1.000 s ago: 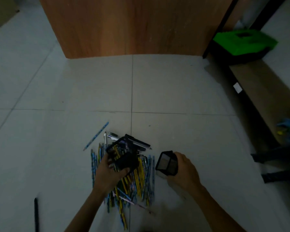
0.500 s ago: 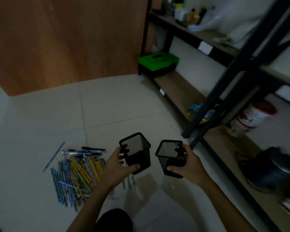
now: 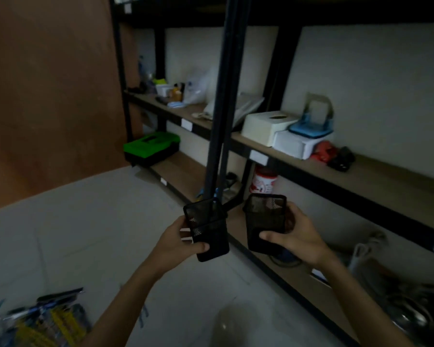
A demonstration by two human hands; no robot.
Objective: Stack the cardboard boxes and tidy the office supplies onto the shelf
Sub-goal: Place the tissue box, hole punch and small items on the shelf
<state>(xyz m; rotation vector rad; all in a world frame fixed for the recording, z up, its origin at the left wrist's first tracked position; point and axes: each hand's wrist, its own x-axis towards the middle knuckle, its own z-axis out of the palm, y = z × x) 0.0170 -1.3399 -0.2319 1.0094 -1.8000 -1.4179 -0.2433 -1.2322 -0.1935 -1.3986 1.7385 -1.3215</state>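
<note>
Both hands have a black pen cup each, left hand [image 3: 177, 242] curled round the left cup [image 3: 209, 234] and right hand [image 3: 297, 240] round the right cup [image 3: 264, 220], mid-frame just in front of the shelf [image 3: 391, 171]. A second ago they were down at the pens [image 3: 43, 321], now lower left on the floor [image 3: 98, 221], so shelving looks next. Cups are squarish see-through wire mesh, probably light and stiff.
</note>
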